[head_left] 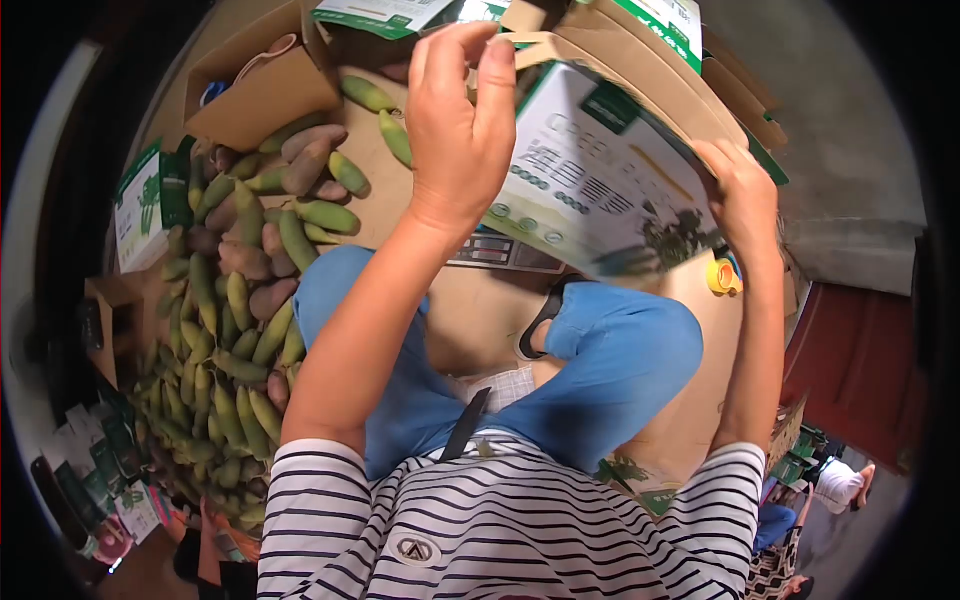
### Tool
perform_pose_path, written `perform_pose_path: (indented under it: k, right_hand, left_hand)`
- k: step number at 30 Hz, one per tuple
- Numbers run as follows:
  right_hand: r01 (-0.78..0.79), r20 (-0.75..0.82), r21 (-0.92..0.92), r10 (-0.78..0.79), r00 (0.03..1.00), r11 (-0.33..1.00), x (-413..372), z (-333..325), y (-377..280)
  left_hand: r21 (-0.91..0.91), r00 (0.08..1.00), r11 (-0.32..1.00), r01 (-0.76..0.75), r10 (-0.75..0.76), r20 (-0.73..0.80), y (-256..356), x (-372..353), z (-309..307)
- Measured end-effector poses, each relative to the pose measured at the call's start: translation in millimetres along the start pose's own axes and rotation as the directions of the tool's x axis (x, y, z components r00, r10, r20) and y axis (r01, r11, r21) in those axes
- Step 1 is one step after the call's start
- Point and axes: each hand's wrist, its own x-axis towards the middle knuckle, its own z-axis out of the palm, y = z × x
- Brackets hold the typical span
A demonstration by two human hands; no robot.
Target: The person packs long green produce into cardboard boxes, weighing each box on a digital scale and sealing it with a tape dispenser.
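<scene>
A white and green printed cardboard carton (590, 180) is tilted in front of me, its brown flaps open at the top. My right hand (742, 195) grips its right edge, fingers curled over the cardboard. My left hand (458, 120) is raised at the carton's upper left, with thumb and fingers closing on the end of a brown flap (532, 48). What lies inside the carton is hidden. Below its lower left edge, part of a flat device resembling a scale (508, 254) shows. Several green radishes (398, 138) lie just left of my left hand.
A large pile of green radishes (240, 365) with reddish-brown roots (245, 260) spreads along my left. A brown box (265, 95) stands behind it, a printed box (142, 210) beside it. A yellow tape roll (722, 277) lies right of my knee. Other people (835, 485) are at lower right and lower left.
</scene>
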Motion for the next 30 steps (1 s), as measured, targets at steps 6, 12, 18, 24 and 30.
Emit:
perform_pose_path:
  k: [6, 12, 18, 24, 30]
  right_hand:
    - [0.227, -0.08, -0.172, -0.243, 0.967, 0.959, 27, 67, -72]
    - [0.223, -0.001, 0.031, -0.223, 0.975, 0.974, 8, 101, -118]
    - [0.16, 0.164, 0.291, -0.214, 0.963, 0.943, -18, 112, -137]
    - [0.206, 0.174, 0.316, -0.27, 0.947, 0.926, -17, 128, -134]
    - [0.272, 0.063, 0.393, -0.321, 0.945, 0.878, -5, 137, -132]
  left_hand:
    - [-0.11, 0.993, 0.994, 0.023, -0.035, -0.11, 6, 7, -13]
    - [-0.205, 0.986, 0.973, 0.104, -0.128, -0.104, 10, 2, -13]
    - [-0.232, 0.978, 0.959, 0.165, -0.19, -0.091, 19, 4, -18]
    - [-0.384, 0.939, 0.923, 0.004, -0.136, -0.317, 45, 42, -104]
    - [0.534, 0.953, 0.797, 0.283, -0.171, -0.25, -65, -80, -244]
